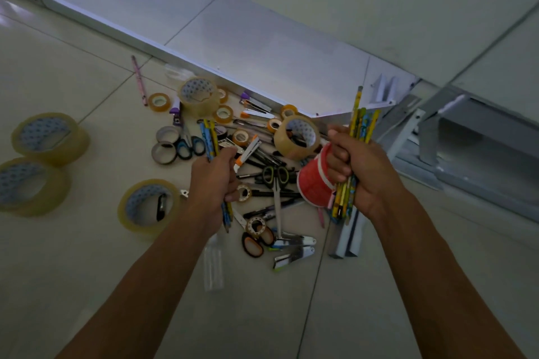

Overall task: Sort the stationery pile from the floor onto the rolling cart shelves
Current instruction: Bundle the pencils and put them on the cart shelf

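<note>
Above the pile [262,172] on the floor [73,271], the right hand [354,167] closes its grip on a thick pencil bundle [354,151] while the left hand [215,181] clasps fewer pencils [210,137], apparently gathering like items for one cart shelf.

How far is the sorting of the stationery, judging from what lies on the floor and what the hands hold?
Early stage. Nothing is seen on a shelf yet. In hand: the left hand grips a few pencils, and the right hand grips a bigger pencil bundle. Left on the floor: tape rolls, scissors, staplers, pens and a pink pencil.
</note>
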